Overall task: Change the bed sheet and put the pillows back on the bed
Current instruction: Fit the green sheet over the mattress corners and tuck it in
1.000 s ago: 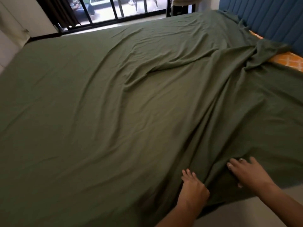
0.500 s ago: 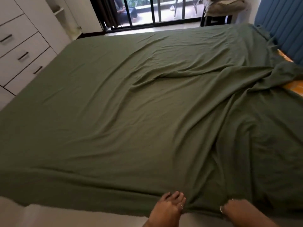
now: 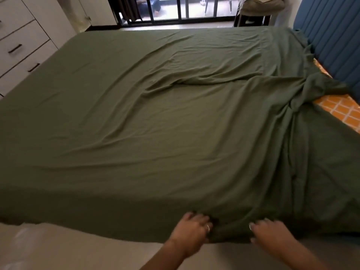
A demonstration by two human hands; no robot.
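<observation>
A dark green bed sheet [image 3: 155, 133] lies spread over the bed, wrinkled, with long folds running from the right side down to the near edge. My left hand [image 3: 191, 231] and my right hand [image 3: 271, 235] sit close together at that near edge. Both hands have their fingers curled into a bunch of the sheet. At the right, beside the headboard, the sheet is gathered and leaves an orange patterned cover [image 3: 341, 111] bare. No pillows are in view.
A blue padded headboard [image 3: 331, 36] stands along the right. White drawers [image 3: 21, 47] line the left wall, close to the bed. A barred glass door [image 3: 181, 8] and a stool [image 3: 255, 10] with a bundle are beyond the bed. Pale floor [image 3: 68, 248] lies by my arms.
Both hands drew back from on top of the sheet to its near edge and closed on the fabric. The view pulled back, so the drawers and floor now show.
</observation>
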